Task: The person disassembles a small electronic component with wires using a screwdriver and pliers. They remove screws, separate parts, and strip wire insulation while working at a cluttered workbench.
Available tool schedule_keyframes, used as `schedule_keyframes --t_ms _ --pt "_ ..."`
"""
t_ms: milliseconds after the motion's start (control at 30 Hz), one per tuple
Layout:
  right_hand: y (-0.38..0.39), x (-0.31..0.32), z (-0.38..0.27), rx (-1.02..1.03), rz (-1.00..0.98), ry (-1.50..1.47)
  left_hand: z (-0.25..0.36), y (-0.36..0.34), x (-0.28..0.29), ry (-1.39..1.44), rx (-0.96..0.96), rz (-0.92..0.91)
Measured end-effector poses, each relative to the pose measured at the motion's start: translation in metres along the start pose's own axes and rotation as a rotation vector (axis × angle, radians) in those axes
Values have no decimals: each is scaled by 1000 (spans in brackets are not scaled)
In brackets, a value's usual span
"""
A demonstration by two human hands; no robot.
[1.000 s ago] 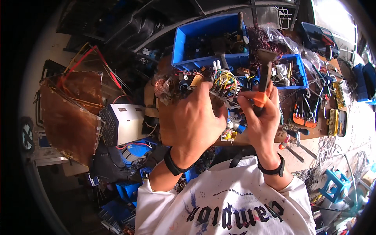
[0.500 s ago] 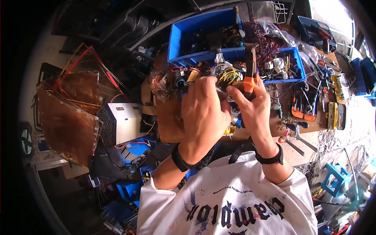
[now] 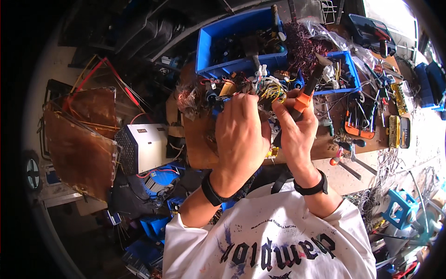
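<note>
While the left hand (image 3: 241, 135) stayed closed around a bundle of coloured wires (image 3: 269, 90), the right hand (image 3: 295, 132) had drawn in closer than it was a second before, so that the two now met over the near edge of the tabletop (image 3: 325, 144). The right hand was wrapped round the orange grip of a dark-bladed tool (image 3: 309, 88), whose shaft pointed up and away toward the small blue bin (image 3: 350, 74). The tool's working end was hard to make out among the clutter, so whether it touched the wires could not be told. The bundle had stayed in the air, just in front of the large blue bin (image 3: 232, 46), its yellow and white strands poking out above the left fingers. That closing-in suggested fine work on the wiring was in hand, with the left hand steadying the piece. Loose hand tools (image 3: 357, 125) lay apart to the right.
</note>
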State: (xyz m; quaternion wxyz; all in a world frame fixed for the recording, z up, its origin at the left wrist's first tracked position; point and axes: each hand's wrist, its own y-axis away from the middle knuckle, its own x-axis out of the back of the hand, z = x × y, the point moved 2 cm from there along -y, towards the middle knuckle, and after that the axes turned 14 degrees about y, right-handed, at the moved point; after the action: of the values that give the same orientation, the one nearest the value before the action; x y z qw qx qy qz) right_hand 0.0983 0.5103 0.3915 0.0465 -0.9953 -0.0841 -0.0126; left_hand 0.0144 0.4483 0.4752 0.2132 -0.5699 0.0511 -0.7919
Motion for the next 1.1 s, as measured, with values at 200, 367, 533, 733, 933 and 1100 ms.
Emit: schedule_keyframes --t_ms 200,367,533,733,933,1100 --pt "1 9 -8 140 -25 71 -6 6 -2 202 18 73" --pt "10 16 -15 152 -50 106 -2 11 2 197 -37 112" --pt "21 19 -15 73 -45 35 -2 18 1 218 -119 167" --pt "25 16 -13 -19 7 -147 -4 24 -1 246 -153 183" --pt "23 19 -18 25 -2 -125 0 27 2 274 -114 168" --pt "24 18 -18 43 34 -127 3 26 5 223 -101 108"
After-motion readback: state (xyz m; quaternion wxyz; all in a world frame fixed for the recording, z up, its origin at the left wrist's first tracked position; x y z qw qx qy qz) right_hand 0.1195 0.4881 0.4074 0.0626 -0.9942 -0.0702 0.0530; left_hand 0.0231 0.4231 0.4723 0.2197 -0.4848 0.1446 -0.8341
